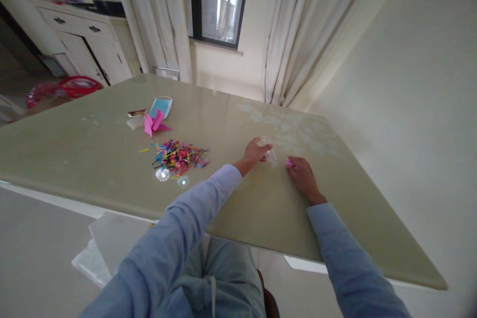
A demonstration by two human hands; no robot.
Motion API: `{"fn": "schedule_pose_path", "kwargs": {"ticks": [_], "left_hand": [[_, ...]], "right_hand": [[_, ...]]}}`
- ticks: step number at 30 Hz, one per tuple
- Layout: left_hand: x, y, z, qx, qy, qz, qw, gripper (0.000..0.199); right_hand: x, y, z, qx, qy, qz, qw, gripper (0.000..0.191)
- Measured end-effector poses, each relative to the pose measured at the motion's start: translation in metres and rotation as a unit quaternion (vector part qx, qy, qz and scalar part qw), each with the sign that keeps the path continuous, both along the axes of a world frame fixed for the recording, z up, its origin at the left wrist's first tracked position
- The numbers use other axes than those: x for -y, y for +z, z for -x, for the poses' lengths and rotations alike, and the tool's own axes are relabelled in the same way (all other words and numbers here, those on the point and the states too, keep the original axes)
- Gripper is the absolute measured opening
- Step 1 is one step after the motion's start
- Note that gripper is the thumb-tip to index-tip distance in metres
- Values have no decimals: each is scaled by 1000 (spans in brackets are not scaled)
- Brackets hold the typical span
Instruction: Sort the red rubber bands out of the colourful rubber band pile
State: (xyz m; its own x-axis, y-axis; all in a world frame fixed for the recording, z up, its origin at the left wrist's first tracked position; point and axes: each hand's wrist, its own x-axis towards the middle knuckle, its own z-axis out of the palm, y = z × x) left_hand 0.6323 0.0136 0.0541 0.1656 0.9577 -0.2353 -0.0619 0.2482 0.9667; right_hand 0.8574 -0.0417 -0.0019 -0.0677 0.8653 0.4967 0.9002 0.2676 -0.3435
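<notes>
My left hand (254,152) is closed around a clear plastic container (273,158), which lies tilted above the table or on it; I cannot tell which. To its right, my right hand (303,176) rests low over the tabletop, its fingers curled on a small pink item (288,163) whose kind is too blurred to make out. Left of both hands spreads a pile of thin multicoloured bands or strips (178,155). Two clear round plastic pieces, a larger one (162,175) and a smaller one (183,182), lie at the pile's near edge.
Behind the pile are a pink folded sheet (155,122), a blue face mask (161,107), a whitish piece (135,122) and a narrow brown packet (136,113). The greenish table (242,208) meets a wall at the right. A white cabinet (84,42) stands far left.
</notes>
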Motion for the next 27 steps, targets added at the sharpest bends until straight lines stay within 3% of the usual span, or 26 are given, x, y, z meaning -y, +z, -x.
{"fn": "schedule_pose_path", "kwargs": {"ticks": [6,10,14,17,21,23,27], "left_hand": [[-23,-15,-35,-130,5,-38,991,66],[-31,-16,-37,-240,-48,-118,962,52],[-32,-10,-33,-287,-87,-130,945,37],[-31,-8,-26,-292,-76,-107,947,42],[-24,-10,-5,-293,-46,-80,952,60],[-16,-12,11,-296,-35,-100,949,54],[11,-19,42,-295,-40,-204,933,22]], "right_hand": [[-20,-1,2,-32,-48,-49,997,55],[-15,4,25,-34,-6,-85,996,55],[-5,7,47,12,57,-76,995,48],[-4,5,51,52,77,-63,994,47],[-10,0,49,30,97,-38,994,43],[-16,-3,50,12,105,-31,994,42],[-34,-11,59,1,99,-20,995,45]]}}
